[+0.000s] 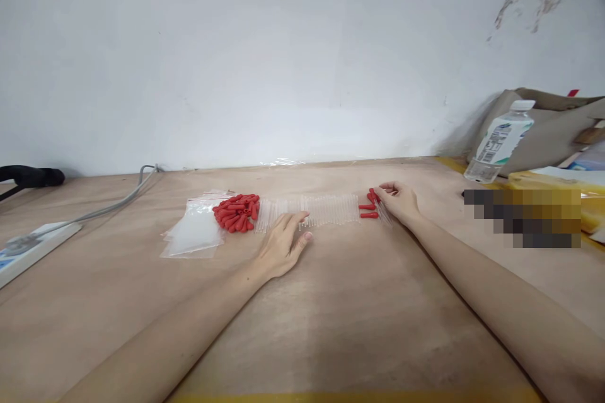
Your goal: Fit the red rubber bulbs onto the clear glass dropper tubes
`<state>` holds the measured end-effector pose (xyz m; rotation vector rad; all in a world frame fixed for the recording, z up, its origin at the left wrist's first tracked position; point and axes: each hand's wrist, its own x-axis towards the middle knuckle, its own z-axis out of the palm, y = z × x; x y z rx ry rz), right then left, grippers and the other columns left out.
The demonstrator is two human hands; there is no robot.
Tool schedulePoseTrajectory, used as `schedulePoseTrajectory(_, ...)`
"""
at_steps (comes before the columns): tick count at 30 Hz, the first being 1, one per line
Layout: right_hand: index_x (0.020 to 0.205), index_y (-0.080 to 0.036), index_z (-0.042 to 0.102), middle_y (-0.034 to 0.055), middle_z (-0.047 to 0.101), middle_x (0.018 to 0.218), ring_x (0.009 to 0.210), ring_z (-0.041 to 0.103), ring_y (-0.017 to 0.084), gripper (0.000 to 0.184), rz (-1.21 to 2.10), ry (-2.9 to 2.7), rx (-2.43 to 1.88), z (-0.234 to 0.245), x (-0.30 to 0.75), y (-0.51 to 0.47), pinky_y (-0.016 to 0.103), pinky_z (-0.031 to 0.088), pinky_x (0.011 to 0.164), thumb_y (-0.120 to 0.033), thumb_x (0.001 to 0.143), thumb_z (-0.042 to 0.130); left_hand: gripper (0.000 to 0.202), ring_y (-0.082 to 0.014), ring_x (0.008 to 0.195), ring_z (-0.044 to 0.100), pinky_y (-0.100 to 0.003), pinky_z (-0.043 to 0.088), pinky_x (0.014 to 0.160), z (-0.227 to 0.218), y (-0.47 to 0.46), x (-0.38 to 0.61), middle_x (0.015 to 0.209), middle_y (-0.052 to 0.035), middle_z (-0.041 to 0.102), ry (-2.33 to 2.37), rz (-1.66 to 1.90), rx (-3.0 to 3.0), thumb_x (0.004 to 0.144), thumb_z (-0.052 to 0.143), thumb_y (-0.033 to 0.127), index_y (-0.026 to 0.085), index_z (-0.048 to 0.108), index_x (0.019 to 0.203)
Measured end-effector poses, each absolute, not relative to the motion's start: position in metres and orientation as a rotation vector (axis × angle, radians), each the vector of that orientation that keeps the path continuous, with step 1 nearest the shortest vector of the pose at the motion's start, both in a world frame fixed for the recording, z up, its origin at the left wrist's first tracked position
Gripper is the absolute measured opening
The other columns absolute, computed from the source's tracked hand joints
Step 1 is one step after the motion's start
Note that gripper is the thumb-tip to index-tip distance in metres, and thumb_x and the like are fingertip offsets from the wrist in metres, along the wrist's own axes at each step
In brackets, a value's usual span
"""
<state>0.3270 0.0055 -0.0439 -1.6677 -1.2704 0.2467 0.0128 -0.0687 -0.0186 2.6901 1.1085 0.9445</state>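
A row of thin clear glass tubes (331, 210) lies side by side on the table. My left hand (282, 245) rests over the row's near edge, fingers stretched out and thumb apart, holding nothing. At the row's right end my right hand (399, 199) pinches a red rubber dropper bulb (372, 193); the fingertips partly hide it. Below those fingers are clear glass tubes (385, 215), and two more red bulbs (369, 215) lie just left of them. A heap of red rubber bulbs (236, 212) sits at the row's left end, beside clear plastic bags (193, 230).
A white power strip (42, 245) with a grey cable (120, 203) lies at the left, near a black object (35, 175). At the right, a plastic bottle (501, 141) leans against a grey-brown bag (548, 132), with yellow packaging (534, 179) in front. A white wall (283, 63) stands behind.
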Motion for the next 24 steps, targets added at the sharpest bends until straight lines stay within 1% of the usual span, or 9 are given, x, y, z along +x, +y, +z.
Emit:
schedulePoseTrajectory(2,0.081,-0.018,0.066,0.0039,0.057,0.079,0.072,0.054,0.017,0.030,0.132,-1.446,-1.620,-0.037,0.324,0.001,0.030,0.042,0.068,-0.042,0.067,0.058,0.035,-0.0220,0.103,0.047,-0.040,0.039,0.089,-0.019,-0.068,0.013,0.111,-0.0095,0.052,1.131,0.963,2.696,0.089,0.037,0.033,0.019,0.038,0.121)
schedulePoseTrajectory(4,0.074,-0.021,0.068,0.0044,0.055,0.080,0.078,0.052,0.019,0.023,0.000,-1.703,-1.569,-0.029,0.322,-0.003,0.033,0.040,0.074,-0.041,0.067,0.060,0.033,-0.0218,0.101,0.048,-0.039,0.039,0.088,-0.018,-0.068,0.013,0.109,-0.0088,0.053,1.176,0.993,2.700,0.088,0.037,0.032,0.019,0.041,0.118)
schedulePoseTrajectory(6,0.069,-0.023,0.069,0.0048,0.055,0.081,0.082,0.050,0.021,0.020,-0.076,-1.884,-1.563,-0.022,0.321,-0.007,0.037,0.037,0.078,-0.042,0.065,0.063,0.030,-0.0212,0.096,0.049,-0.038,0.040,0.085,-0.018,-0.068,0.013,0.102,-0.0079,0.055,1.268,1.034,2.693,0.088,0.038,0.032,0.018,0.046,0.113)
schedulePoseTrajectory(8,0.068,-0.026,0.070,0.0047,0.055,0.082,0.086,0.049,0.023,0.018,-0.106,-1.984,-1.595,-0.017,0.321,-0.009,0.040,0.034,0.081,-0.042,0.065,0.064,0.026,-0.0208,0.089,0.050,-0.036,0.041,0.081,-0.019,-0.068,0.013,0.094,-0.0071,0.056,1.395,1.072,2.677,0.086,0.041,0.032,0.017,0.051,0.104)
schedulePoseTrajectory(11,0.071,-0.028,0.070,0.0042,0.055,0.086,0.089,0.049,0.023,0.018,-0.124,-2.096,-1.647,-0.016,0.321,-0.009,0.039,0.033,0.079,-0.043,0.068,0.061,0.021,-0.0211,0.083,0.049,-0.035,0.041,0.076,-0.020,-0.066,0.013,0.085,-0.0065,0.055,1.574,1.087,2.642,0.083,0.045,0.033,0.017,0.056,0.090)
schedulePoseTrajectory(14,0.070,-0.025,0.069,0.0049,0.056,0.089,0.089,0.049,0.023,0.019,-0.120,-2.139,-1.677,-0.018,0.322,-0.006,0.037,0.034,0.076,-0.042,0.070,0.060,0.019,-0.0222,0.083,0.048,-0.036,0.040,0.076,-0.018,-0.058,0.014,0.084,-0.0065,0.053,1.699,1.052,2.638,0.081,0.048,0.034,0.018,0.058,0.083)
schedulePoseTrajectory(19,0.066,-0.023,0.067,0.0049,0.057,0.089,0.087,0.050,0.022,0.018,-0.106,-2.110,-1.665,-0.013,0.324,-0.003,0.035,0.035,0.074,-0.040,0.069,0.060,0.024,-0.0263,0.088,0.047,-0.039,0.038,0.078,-0.007,-0.031,0.031,0.089,-0.0097,0.052,1.916,0.901,2.583,0.078,0.049,0.039,0.018,0.062,0.080)
schedulePoseTrajectory(22,0.066,-0.022,0.064,0.0048,0.059,0.084,0.081,0.051,0.020,0.018,-0.073,-1.958,-1.627,-0.005,0.322,-0.004,0.032,0.037,0.071,-0.038,0.071,0.057,0.033,-0.0307,0.094,0.045,-0.041,0.036,0.081,0.001,-0.015,0.048,0.094,-0.0144,0.053,2.051,0.709,2.499,0.075,0.049,0.043,0.014,0.064,0.080)
schedulePoseTrajectory(24,0.068,-0.021,0.063,0.0047,0.059,0.078,0.075,0.051,0.019,0.019,-0.073,-1.844,-1.586,-0.001,0.314,-0.008,0.031,0.038,0.067,-0.037,0.073,0.055,0.037,-0.0339,0.098,0.044,-0.042,0.035,0.082,0.005,-0.007,0.058,0.100,-0.0189,0.052,2.149,0.555,2.428,0.073,0.050,0.043,0.011,0.065,0.081)
